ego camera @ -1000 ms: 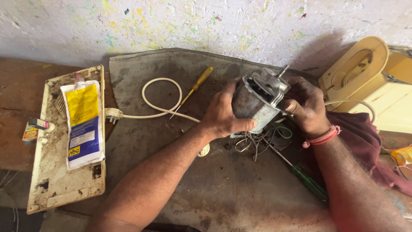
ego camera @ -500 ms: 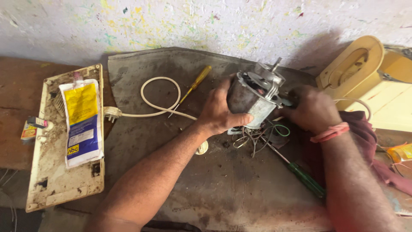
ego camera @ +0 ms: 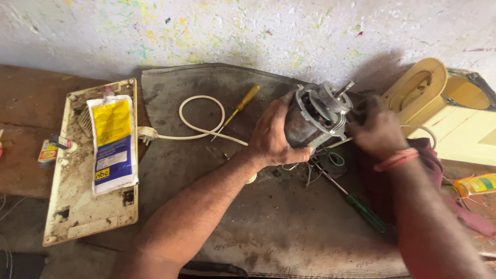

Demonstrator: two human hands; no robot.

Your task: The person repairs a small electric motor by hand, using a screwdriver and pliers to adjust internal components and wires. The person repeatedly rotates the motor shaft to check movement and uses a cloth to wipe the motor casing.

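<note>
Centrally, both hands grip a grey metal electric motor with a protruding shaft (ego camera: 318,116), lifted just above the dark worn worktop (ego camera: 268,227). Left hand (ego camera: 274,137) wraps its near side, fingers curled; right hand (ego camera: 380,132) clasps its far side. Loose wires (ego camera: 320,163), a green-handled screwdriver (ego camera: 361,209) and a yellow-handled screwdriver (ego camera: 238,109) lie nearby.

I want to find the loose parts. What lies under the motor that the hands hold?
Under the motor lie thin wires and a green-handled screwdriver on the grey mat. The left hand covers the rest.
</note>
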